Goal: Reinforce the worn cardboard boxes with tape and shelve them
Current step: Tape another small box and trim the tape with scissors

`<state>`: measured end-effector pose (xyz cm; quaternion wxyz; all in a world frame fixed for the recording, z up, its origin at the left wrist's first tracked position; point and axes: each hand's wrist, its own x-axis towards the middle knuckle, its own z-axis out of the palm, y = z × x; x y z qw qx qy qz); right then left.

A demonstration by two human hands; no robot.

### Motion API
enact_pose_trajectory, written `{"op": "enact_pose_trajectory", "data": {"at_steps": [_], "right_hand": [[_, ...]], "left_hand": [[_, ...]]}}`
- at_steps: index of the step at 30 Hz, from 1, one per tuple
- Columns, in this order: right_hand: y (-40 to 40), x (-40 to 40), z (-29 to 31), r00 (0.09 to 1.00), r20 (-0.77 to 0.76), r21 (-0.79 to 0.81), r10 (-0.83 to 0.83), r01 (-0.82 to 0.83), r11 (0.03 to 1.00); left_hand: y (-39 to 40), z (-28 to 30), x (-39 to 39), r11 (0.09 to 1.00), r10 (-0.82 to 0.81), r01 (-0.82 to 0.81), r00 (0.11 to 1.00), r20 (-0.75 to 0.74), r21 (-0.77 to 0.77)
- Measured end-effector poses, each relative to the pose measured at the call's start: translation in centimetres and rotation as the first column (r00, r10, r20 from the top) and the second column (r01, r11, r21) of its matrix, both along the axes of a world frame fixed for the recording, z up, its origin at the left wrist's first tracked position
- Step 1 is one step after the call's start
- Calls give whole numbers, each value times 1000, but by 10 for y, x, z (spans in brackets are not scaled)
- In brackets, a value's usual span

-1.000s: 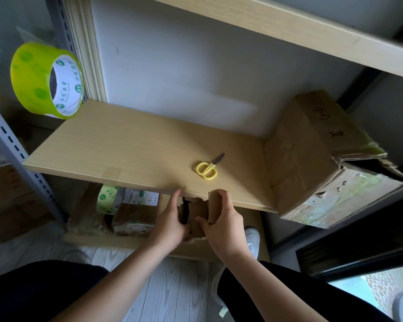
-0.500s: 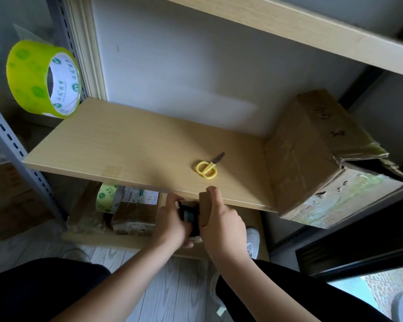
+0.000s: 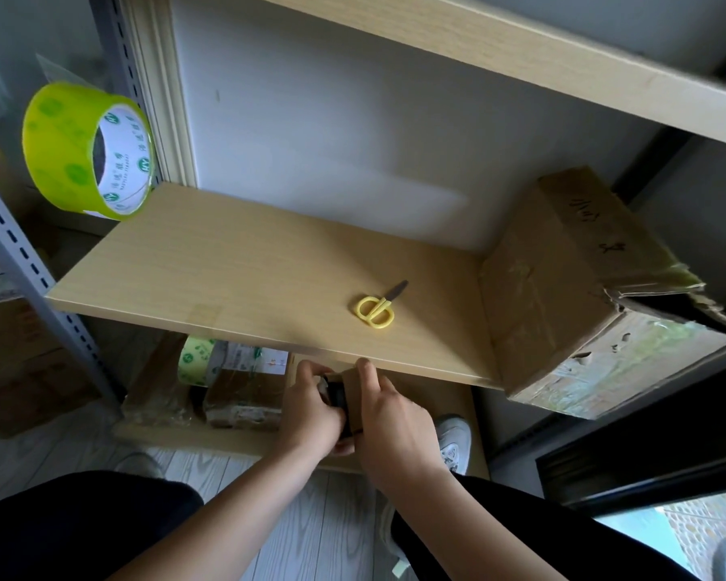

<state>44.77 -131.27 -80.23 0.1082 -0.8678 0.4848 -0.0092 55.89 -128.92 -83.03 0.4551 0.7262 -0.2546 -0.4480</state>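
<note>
We are in a small storage corner, most likely of a home or a small shop's back room. We see a metal rack with perforated grey uprights [image 3: 22, 262] and light wooden shelf boards [image 3: 244, 283]. A worn cardboard box [image 3: 562, 278] stands on the middle shelf, near yellow scissors [image 3: 376, 310]. A roll of green tape [image 3: 87, 150] hangs at the left. More taped parcels [image 3: 244, 396] lie on the lower shelf. The floor [image 3: 319, 517] is pale wood planks, and the wall [image 3: 353, 132] behind is plain white.
</note>
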Motion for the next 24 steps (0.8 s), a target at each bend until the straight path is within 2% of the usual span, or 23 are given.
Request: {"op": "enact_pose_trajectory", "data": {"at_steps": [2, 5, 11, 15, 17, 18, 20, 22, 24], "right_hand": [[-1, -1, -4, 998, 68, 4, -14, 14, 1000], [-1, -4, -8, 969, 245, 174, -42, -1, 985], [-11, -7, 1, 964, 262, 289, 32, -110, 951], [-27, -13, 16, 933, 358, 447, 41, -210, 870], [-34, -17, 20, 898, 439, 541, -33, -235, 808], [-35, -18, 19, 867, 489, 556, -96, -225, 800], [-35, -18, 10, 820, 540, 477, -187, -116, 871], [-35, -19, 0, 796, 550, 403, -253, 12, 915], [-34, -21, -4, 787, 538, 423, -302, 58, 904]], "left_hand": [[0, -1, 2, 998, -62, 63, 996, 62, -10], [3, 1, -1, 983, -183, 182, 972, 148, 19], [5, 8, 4, 988, -150, 149, 989, -19, -31], [-1, 12, 12, 981, -156, 161, 986, 49, -107], [-1, 15, 11, 977, -167, 164, 986, -12, -139], [-1, 17, 10, 975, -183, 170, 980, -84, -140], [1, 20, 9, 971, -219, 194, 957, -193, -138], [2, 18, 7, 958, -266, 249, 958, -110, -145], [2, 19, 6, 946, -285, 276, 958, -30, -170]]}}
